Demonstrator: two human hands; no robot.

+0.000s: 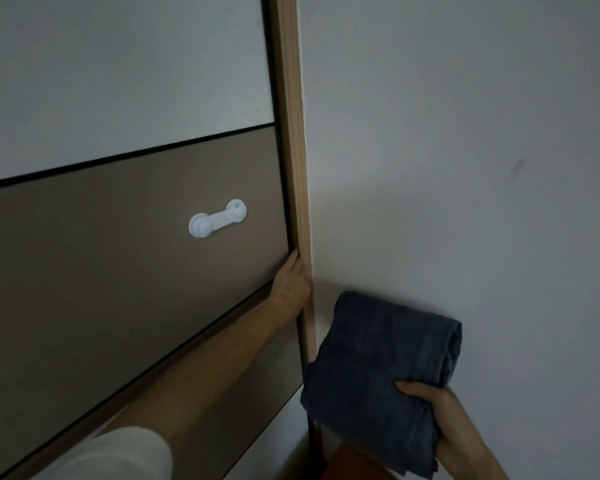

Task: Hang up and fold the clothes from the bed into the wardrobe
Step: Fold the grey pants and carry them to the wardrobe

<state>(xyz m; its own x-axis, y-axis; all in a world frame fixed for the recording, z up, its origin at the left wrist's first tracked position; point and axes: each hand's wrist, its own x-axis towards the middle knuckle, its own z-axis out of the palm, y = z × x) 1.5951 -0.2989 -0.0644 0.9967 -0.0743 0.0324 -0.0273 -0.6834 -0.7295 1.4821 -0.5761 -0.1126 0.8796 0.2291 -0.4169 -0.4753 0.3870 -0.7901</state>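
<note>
The smooth wardrobe door (118, 271), a white panel over a brown one, carries a white plastic latch (217, 218). The left hand (291, 282) presses straight, closed fingers against its right edge, tight beside the wooden frame (291, 133). The right hand (444, 414) pinches a folded dark-blue cloth (378, 368), thumb on top, before the bare wall (465, 133).

Dark blue terry-cloth towel (378, 372), soft, napped, matt wardrobe door (118, 265) panels, wood-grain frame (290, 133), glossy white plastic child lock (217, 218)
</note>
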